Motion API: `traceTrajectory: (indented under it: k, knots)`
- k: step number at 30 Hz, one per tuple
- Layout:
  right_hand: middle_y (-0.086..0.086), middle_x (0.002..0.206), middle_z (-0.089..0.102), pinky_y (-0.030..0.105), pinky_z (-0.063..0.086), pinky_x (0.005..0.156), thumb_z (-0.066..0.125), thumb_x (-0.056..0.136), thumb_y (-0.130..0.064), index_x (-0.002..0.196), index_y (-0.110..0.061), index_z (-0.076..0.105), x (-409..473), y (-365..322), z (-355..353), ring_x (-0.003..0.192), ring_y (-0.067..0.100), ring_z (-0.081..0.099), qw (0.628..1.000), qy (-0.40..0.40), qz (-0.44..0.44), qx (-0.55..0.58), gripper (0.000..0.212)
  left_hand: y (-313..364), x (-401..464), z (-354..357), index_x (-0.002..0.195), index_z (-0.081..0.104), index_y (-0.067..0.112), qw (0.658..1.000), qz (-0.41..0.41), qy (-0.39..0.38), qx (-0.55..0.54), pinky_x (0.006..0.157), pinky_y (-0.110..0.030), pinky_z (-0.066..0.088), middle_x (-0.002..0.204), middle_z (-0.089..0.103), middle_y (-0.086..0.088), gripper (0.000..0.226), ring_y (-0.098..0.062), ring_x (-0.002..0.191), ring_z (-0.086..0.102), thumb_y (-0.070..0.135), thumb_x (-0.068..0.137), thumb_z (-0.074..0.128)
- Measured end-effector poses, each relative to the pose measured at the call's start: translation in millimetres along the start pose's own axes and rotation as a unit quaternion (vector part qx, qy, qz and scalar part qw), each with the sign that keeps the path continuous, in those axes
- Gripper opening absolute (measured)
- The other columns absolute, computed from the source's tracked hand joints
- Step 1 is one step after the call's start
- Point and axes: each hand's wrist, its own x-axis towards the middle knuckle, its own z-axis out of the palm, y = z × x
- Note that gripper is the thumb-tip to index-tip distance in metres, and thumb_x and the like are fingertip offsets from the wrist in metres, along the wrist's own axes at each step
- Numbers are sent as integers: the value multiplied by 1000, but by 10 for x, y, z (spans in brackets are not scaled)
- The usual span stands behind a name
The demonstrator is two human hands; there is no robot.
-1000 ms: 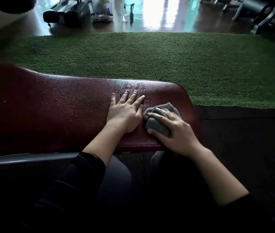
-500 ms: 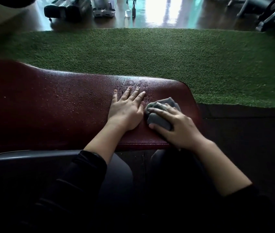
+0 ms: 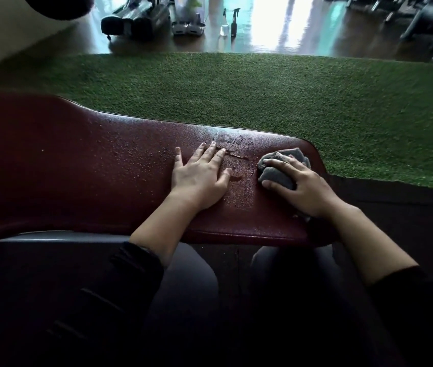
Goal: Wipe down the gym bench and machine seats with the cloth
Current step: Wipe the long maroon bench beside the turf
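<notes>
- Head view, position: my right hand (image 3: 304,186) rests on the crumpled grey cloth (image 3: 281,168) near the right end of the dark red bench pad (image 3: 90,165), the surface being wiped.
- Head view, grip: the right fingers curl over the cloth and the thumb tucks against its near side, so the cloth is held and pressed down at once. My left hand (image 3: 199,178) holds nothing; it lies flat on the pad with fingers straight and spread, just left of the cloth.
- Head view, wet area: droplets (image 3: 141,160) bead the pad left of and around the left hand, and a smeared patch lies between the two hands.
- Head view, technique: I judge the step to be wiping the right end. I would keep the cloth flat under the palm, draw it in overlapping strokes towards the beaded area, and lift the left hand clear before the cloth reaches it.
- Head view, risk: a bunched cloth may only push droplets aside, so spreading it wider should pick up more.
- Head view, hidden: the underside of the cloth and the pad beneath both hands are covered. The pad's left end is cut off by the frame, and its near edge sinks into shadow.
- Head view, hard to read: the foreground is too dark to make out beyond sleeves and legs. A spray bottle (image 3: 234,21) stands on the far floor beyond the green turf (image 3: 316,102).
</notes>
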Motion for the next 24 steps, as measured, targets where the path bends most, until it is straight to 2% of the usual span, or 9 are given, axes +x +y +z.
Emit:
traceTrajectory:
  k: [2,4,6,8,10,13,16,20,24]
  knots:
    - [-5,155,29,34,8,120,53,78,-65,137,-43,44,230,-158,94,146,15,15,1000,3,-13,14,64,-143,10,-37,154,13,35,999,-30,4,12,116,-55,-10,162,3,9,62,-9,149,-1,59,98,25]
    - [-2,154,31,24,1,115,55,83,-60,139,-39,43,443,-216,161,145,16,17,999,26,-14,11,61,-268,30,-56,153,9,38,998,-55,1,25,115,-56,-10,163,1,9,66,-10,149,-4,67,94,21]
    - [1,154,32,28,0,116,54,86,-58,141,-37,41,643,-197,187,144,19,17,999,45,5,-17,60,-324,38,-54,152,6,42,997,-63,-5,32,116,-55,-10,162,-3,10,68,-11,149,-6,71,92,18]
    - [1,153,34,38,6,119,51,86,-62,140,-38,41,799,-151,190,144,23,20,998,52,17,-38,59,-322,35,-38,152,5,43,997,-62,-1,34,116,-55,-10,162,-3,11,69,-11,149,-6,72,91,16]
    - [1,149,40,43,14,117,48,84,-67,137,-40,43,908,-114,190,140,25,28,998,52,9,-45,60,-308,37,-25,152,5,42,998,-61,7,32,116,-55,-10,162,-3,10,68,-11,149,-6,71,92,17]
    - [0,145,44,43,24,114,48,82,-69,135,-41,45,1047,-128,193,135,26,36,998,46,19,-48,60,-312,45,-9,153,5,38,997,-65,16,26,116,-54,-12,162,-3,9,68,-12,149,-7,68,94,18]
    - [-4,148,40,36,31,111,48,83,-69,138,-41,42,1228,-274,211,134,25,39,998,25,34,-55,62,-299,50,8,155,2,24,996,-87,24,13,117,-50,-13,163,-6,5,68,-12,149,-10,57,98,19]
    - [-8,151,36,30,26,112,52,86,-62,139,-38,44,1268,-705,327,138,17,33,998,-11,-43,-42,58,-316,64,11,155,6,18,993,-105,43,-10,119,-44,-9,163,-3,1,60,-15,149,-6,42,102,17]
    - [-12,147,40,30,19,116,57,85,-57,133,-38,50,799,-724,364,138,7,28,988,8,-153,20,53,-340,58,13,155,9,19,993,-105,46,-29,119,-42,-9,163,1,4,57,-13,149,-2,38,103,17]
